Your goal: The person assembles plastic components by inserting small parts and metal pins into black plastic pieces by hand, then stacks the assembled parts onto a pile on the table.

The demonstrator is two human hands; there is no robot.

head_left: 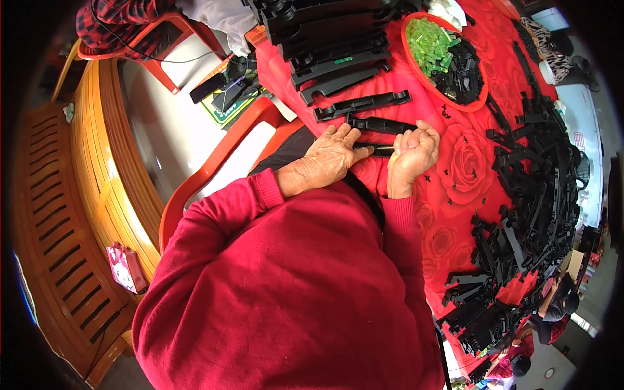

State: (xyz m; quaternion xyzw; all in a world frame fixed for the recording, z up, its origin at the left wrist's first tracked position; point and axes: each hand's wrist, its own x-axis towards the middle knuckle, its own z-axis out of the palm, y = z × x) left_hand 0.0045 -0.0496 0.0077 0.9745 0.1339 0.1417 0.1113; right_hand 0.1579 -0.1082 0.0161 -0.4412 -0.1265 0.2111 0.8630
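Note:
Both my hands are at the near edge of a table with a red rose-patterned cloth. My left hand [328, 156] bends its fingers over the left end of a long black plastic part [380, 125] and holds it down. Just to the right, my right hand [415, 153] is curled into a fist near the part's other end. Between the hands runs a short dark piece with a shiny stretch [383, 150]; its right end disappears into the right fist, so I cannot make out its kind. Another long black part [364, 104] lies just beyond.
Farther back is a row of similar black parts [338, 55]. A red basin [482, 104] holds green translucent pieces [426, 45] and small black pieces [461, 71]. Black parts lie heaped [533, 175] along the right. A red chair [208, 162] and a wooden bench [58, 227] are left.

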